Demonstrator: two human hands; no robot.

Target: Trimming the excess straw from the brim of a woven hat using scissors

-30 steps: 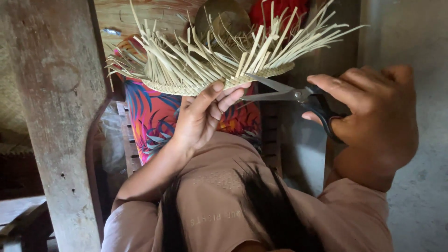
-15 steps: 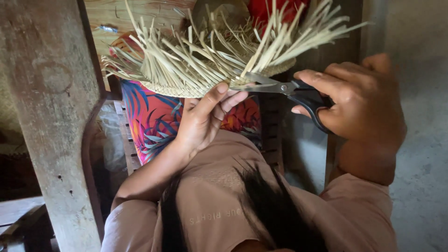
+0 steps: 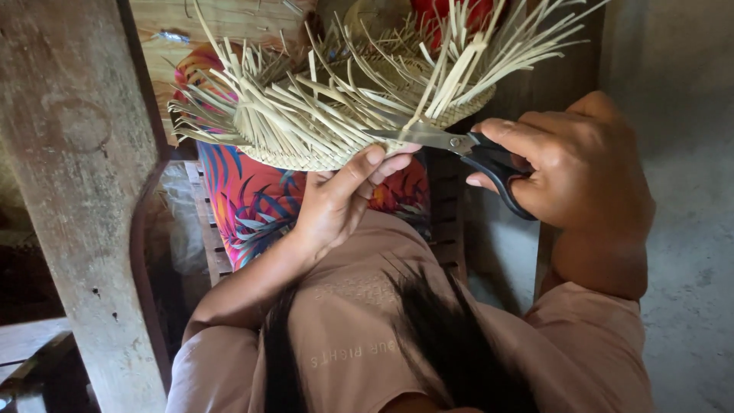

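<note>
A round woven straw piece [image 3: 306,126] with many loose strand ends sticking up is held in front of me. My left hand [image 3: 340,203] supports it from below, fingers pressed against its woven rim. My right hand [image 3: 581,164] grips black-handled scissors [image 3: 459,145], whose metal blades reach left into the loose straw ends at the rim.
A weathered wooden post [image 3: 84,206] stands at the left. Behind the straw piece is a slatted wooden chair [image 3: 210,237] with a bright floral cushion [image 3: 252,203]. A grey concrete floor [image 3: 680,252] lies at the right. My long dark hair hangs over my tan shirt.
The scissors and my right hand have moved left and up, with the blades now in among the straw ends. My left hand stays under the rim.
</note>
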